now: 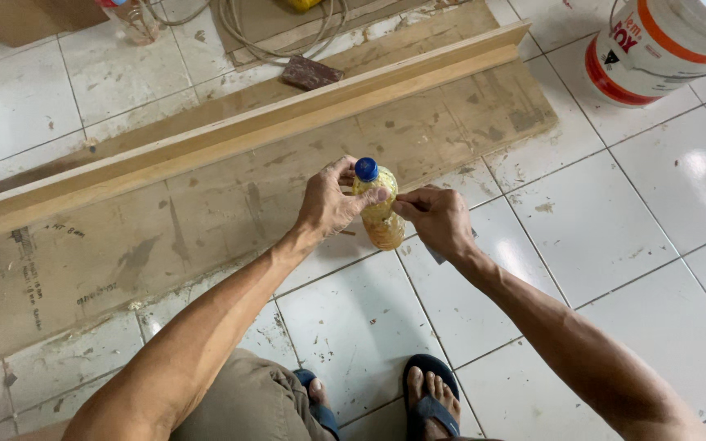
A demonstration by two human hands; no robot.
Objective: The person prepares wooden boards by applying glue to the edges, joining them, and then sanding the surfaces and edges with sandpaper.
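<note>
Small clear plastic bottle of yellow liquid with blue screw cap (pixel 379 208): held at frame centre, above the white tiled floor (pixel 655 229). Long axis near vertical in the picture, slightly tilted; cap end toward upper left, base toward lower right.

Left hand (pixel 330 204): clamped around the neck and upper body of the bottle, fingers curled, thumb across the front just below the cap.

Right hand (pixel 439 220): fingers drawn together, fingertips touching the bottle's right side at mid-height; grip or mere pinch cannot be told.

Behind the hands, running from left edge to upper right: long pale wooden L-section board (pixel 247 131) lying on flattened brown cardboard (pixel 206 204). Upper right corner: white bucket with orange band (pixel 655 49). Bottom edge: sandalled feet (pixel 431 400).
</note>
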